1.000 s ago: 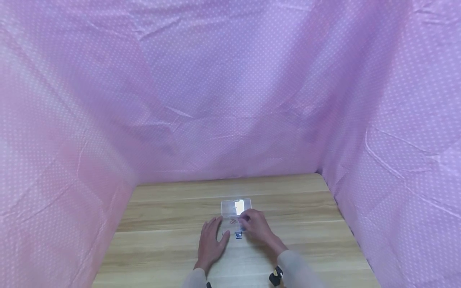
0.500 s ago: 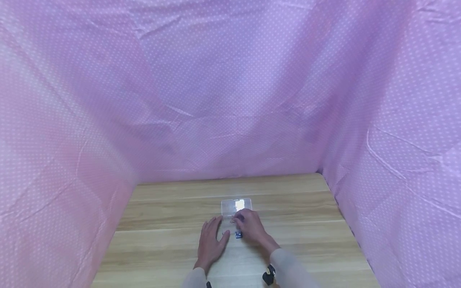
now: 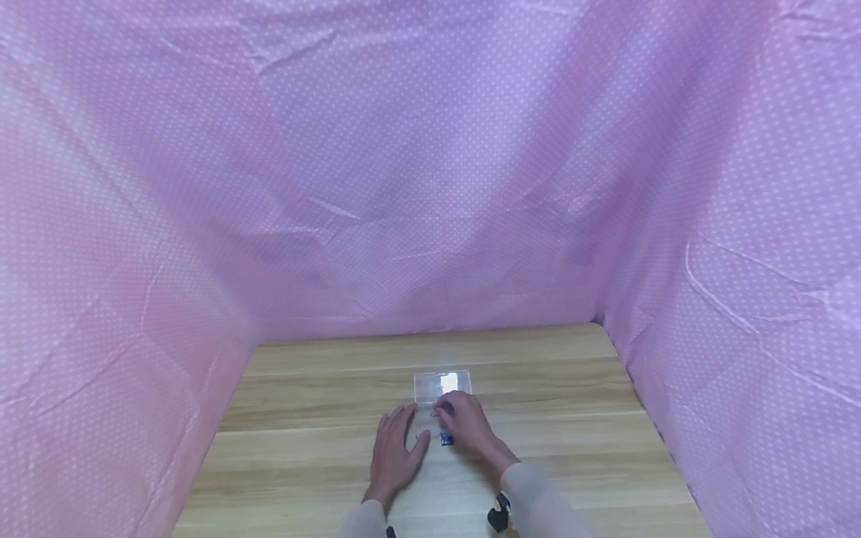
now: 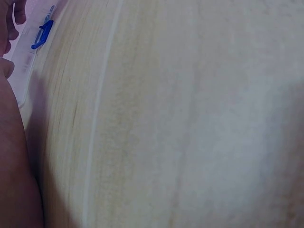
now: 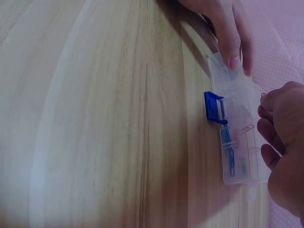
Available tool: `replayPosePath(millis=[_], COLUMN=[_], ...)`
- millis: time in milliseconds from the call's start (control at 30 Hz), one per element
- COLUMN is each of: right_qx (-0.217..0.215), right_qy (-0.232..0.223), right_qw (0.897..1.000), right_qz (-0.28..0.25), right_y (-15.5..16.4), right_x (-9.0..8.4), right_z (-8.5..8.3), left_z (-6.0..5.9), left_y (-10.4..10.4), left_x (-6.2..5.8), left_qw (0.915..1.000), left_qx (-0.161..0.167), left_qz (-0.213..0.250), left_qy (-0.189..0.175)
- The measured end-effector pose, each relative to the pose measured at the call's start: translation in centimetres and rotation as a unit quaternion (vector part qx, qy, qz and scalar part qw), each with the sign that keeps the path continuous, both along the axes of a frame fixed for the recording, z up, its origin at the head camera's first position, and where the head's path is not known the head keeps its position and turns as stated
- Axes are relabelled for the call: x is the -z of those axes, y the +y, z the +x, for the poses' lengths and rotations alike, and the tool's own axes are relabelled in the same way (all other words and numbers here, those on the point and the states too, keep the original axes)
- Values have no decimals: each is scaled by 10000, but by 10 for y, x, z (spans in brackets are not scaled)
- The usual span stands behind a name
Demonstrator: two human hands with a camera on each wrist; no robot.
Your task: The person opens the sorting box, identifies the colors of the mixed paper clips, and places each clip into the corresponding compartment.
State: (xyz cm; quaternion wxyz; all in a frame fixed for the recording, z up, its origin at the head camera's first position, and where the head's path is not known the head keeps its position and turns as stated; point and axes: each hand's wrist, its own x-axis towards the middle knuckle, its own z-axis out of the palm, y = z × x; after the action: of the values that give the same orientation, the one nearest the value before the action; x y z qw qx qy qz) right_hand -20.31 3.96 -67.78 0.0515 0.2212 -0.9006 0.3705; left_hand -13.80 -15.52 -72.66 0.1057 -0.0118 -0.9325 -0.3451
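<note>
A clear plastic box (image 5: 233,95) lies on the table with its lid (image 3: 428,386) folded back. Its blue latch (image 5: 213,107) sticks out from the near side. Blue paper clips (image 5: 229,154) lie in one end, and a pinkish-red paper clip (image 5: 247,128) shows farther along. My left hand (image 3: 394,452) rests at the box's left end, fingers extended along it and thumb toward the front. My right hand (image 3: 467,426) is over the box, thumb and index finger together on a small reddish paper clip (image 5: 263,96), mostly hidden by the fingertips.
A wooden table (image 3: 303,418) carries the box. Pink dotted cloth (image 3: 430,187) hangs along the back and both sides. A black wrist device (image 3: 499,513) sits at my right sleeve.
My right hand moved left over the box, from its right part to the reddish paper clips, then stayed nearly still. The left hand has kept its place.
</note>
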Motion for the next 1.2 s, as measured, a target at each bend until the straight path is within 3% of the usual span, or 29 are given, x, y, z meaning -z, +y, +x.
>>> replayPosePath(millis=[600,1000,1200], right_qx=[21,-368,-413], right_qy=[-90,-498,-436], right_qw=[9999,9978,9979], right_qz=[-140,-254,-224], right_y=[-1,10,23], right_x=[-2,-12,-15], right_z=[1,4,4], left_z=[-3,-3,-2], left_y=[-1,-2,-1], left_x=[5,7,7], left_qw=[9992,9998,9997], left_qx=[54,26,-55], left_qz=[-145,-55,-142], left_qy=[364,194,177])
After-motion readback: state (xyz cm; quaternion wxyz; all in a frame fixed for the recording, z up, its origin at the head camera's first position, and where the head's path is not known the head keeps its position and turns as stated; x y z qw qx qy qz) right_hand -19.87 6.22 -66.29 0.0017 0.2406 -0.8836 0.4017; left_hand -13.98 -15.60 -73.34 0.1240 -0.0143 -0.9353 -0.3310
